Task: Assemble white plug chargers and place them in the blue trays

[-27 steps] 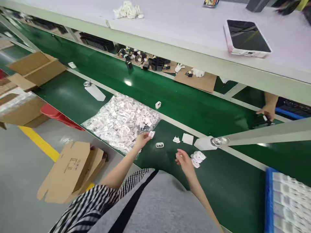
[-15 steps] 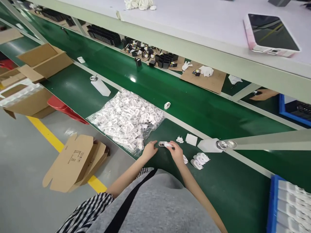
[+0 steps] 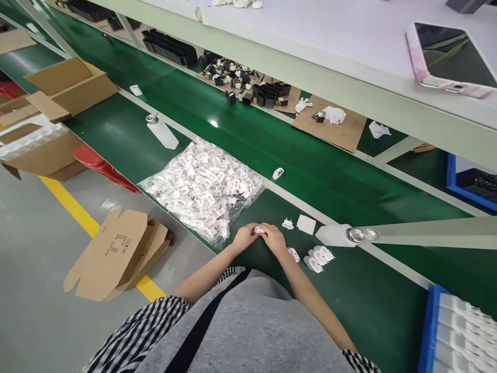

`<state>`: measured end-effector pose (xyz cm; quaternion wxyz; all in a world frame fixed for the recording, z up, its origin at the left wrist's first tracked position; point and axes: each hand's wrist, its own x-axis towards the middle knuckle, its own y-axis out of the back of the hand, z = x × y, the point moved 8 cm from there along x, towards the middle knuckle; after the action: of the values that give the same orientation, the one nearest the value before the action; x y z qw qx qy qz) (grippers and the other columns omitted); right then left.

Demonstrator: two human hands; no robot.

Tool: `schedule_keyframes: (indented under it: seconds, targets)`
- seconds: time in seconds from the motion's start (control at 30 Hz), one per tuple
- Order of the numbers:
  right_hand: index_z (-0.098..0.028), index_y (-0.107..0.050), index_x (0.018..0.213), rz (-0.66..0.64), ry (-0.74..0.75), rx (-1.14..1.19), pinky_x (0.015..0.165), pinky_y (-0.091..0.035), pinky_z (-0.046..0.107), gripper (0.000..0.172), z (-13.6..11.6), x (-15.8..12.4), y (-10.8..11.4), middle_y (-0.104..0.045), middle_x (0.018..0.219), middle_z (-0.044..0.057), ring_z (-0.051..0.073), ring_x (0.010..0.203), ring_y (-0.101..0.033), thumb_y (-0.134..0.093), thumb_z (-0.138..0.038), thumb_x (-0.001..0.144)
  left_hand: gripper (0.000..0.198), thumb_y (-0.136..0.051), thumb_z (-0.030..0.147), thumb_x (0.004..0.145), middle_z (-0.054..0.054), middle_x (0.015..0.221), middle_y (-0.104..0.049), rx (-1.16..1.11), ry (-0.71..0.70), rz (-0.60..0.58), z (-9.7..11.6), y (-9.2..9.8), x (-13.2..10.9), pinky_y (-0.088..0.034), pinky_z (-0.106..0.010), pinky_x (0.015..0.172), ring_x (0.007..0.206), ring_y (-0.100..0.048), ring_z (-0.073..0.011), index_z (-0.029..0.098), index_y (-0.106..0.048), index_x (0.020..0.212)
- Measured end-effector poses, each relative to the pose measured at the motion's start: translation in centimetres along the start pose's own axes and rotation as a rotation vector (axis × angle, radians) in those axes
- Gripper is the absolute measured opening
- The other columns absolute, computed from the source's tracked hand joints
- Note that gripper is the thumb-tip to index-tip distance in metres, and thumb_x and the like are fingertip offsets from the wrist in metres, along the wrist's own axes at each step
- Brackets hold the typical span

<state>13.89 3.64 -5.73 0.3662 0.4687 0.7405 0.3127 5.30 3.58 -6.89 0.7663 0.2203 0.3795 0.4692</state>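
A small white charger (image 3: 259, 229) is between my two hands, just above the green bench, mostly covered by fingers. My left hand (image 3: 244, 239) is closed on its left end, and my right hand (image 3: 274, 240) grips its right end. Left of them lies a clear plastic bag (image 3: 205, 189) full of white plug parts. To the right are a white plug piece with two pins (image 3: 288, 224) and a white square pad (image 3: 306, 224). One white charger (image 3: 294, 254) lies near my right wrist, beside a group of several white chargers (image 3: 320, 257).
White bottles with metal tops stand right (image 3: 336, 235) and left (image 3: 163, 133). A white charger (image 3: 278, 173) sits on the green conveyor belt (image 3: 330, 181). A shelf edge (image 3: 295, 62) with a phone (image 3: 454, 57) overhangs it. A blue tray (image 3: 429, 331) and cardboard boxes (image 3: 112, 254) flank the bench.
My left hand has moved from open beside the charger to closed on it, meeting my right hand. The view has shifted slightly. A co-worker's hand at far right is now mostly hidden.
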Motion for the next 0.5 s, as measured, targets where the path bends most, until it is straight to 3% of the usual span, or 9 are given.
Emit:
schedule_keyframes:
  seconds: [0.2,0.3,0.5]
  targets:
    - [-0.014,-0.05,0.104,-0.139,-0.017,-0.112,0.079,-0.04,0.027,0.031,-0.3,-2.0,-1.2,-0.054,0.105,0.007,0.018,0.093,-0.05,-0.049,-0.014,0.073,0.034,-0.045,0.017,0.075,-0.008,0.099,-0.055,0.209,-0.014,-0.144,0.8,-1.0,-2.1,-0.04,-0.025,0.076,0.089,-0.052,-0.0175,0.015,-0.044,0.109]
    - [-0.012,-0.05,0.104,-0.202,-0.038,-0.153,0.074,-0.043,0.028,0.031,-1.1,-4.3,-2.2,-0.056,0.1,0.008,0.02,0.087,-0.053,-0.048,-0.012,0.073,0.038,-0.046,0.015,0.074,-0.013,0.089,-0.058,0.33,0.02,-0.265,0.9,-2.4,-3.8,-0.043,-0.032,0.069,0.082,-0.055,-0.0234,0.011,-0.042,0.112]
    - [-0.009,-0.05,0.105,-0.281,-0.086,-0.19,0.069,-0.045,0.03,0.031,-1.9,-6.2,-3.5,-0.057,0.097,0.011,0.022,0.083,-0.055,-0.047,-0.012,0.074,0.024,-0.046,0.011,0.072,-0.012,0.083,-0.06,0.437,0.02,-0.449,1.0,-4.0,-4.4,-0.044,-0.031,0.065,0.077,-0.057,-0.023,0.01,-0.052,0.096]
